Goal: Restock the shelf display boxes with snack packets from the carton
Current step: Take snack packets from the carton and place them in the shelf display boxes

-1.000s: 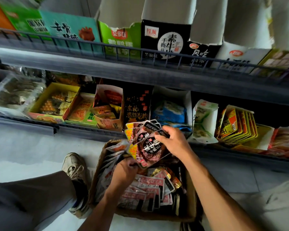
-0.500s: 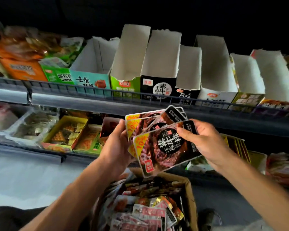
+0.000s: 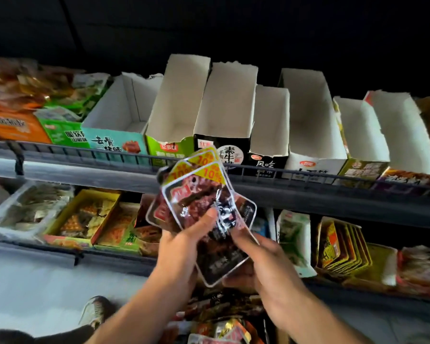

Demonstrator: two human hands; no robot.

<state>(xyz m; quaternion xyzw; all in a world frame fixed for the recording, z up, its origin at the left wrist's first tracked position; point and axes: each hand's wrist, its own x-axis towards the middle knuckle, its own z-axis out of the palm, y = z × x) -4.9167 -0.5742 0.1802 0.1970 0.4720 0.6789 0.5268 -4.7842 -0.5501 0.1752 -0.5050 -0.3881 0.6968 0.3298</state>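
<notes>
Now the person is at the step of bringing a bunch of packets [image 3: 199, 207] up to the top shelf. Both hands hold the bunch between them. The left hand [image 3: 181, 247] grips it from the left side, thumb pressed on the front. The right hand [image 3: 261, 254] is curled round the bottom right corner from behind. The packets are fanned out a bit, just in front of the shelf rail [image 3: 85, 151] and below the black box [image 3: 224, 135].

That box has the same dark look as the packets, and it looks empty inside. I think the next move is to lift the bunch over the rail and drop it in, keeping the packets neat. The carton [image 3: 224, 328] sits low down, under the hands, with more packets in it.
</notes>
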